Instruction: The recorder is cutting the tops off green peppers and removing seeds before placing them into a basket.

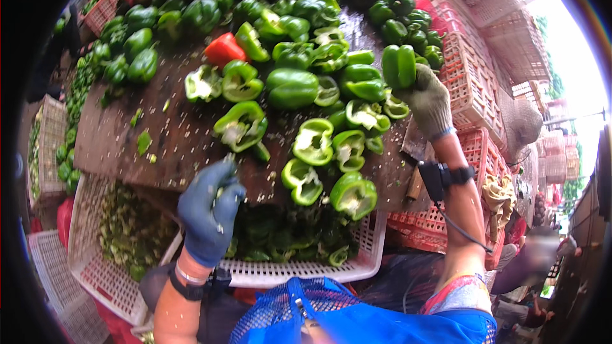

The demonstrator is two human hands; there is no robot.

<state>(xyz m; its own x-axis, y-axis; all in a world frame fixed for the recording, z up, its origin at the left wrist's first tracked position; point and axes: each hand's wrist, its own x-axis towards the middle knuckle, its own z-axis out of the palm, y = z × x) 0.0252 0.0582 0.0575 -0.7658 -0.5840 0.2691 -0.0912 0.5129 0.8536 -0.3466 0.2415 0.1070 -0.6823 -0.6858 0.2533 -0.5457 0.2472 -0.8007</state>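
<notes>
A glossy green bell pepper (400,67) is gripped by the grey-knit-gloved right hand (428,97). The blue-gloved left hand (212,207) is curled near a pale-cored green pepper half (241,126); its contents cannot be told.

Peppers (399,67) are green, with one red pepper (224,50) at upper centre. The counter (178,143) is brown, flecked white.
</notes>
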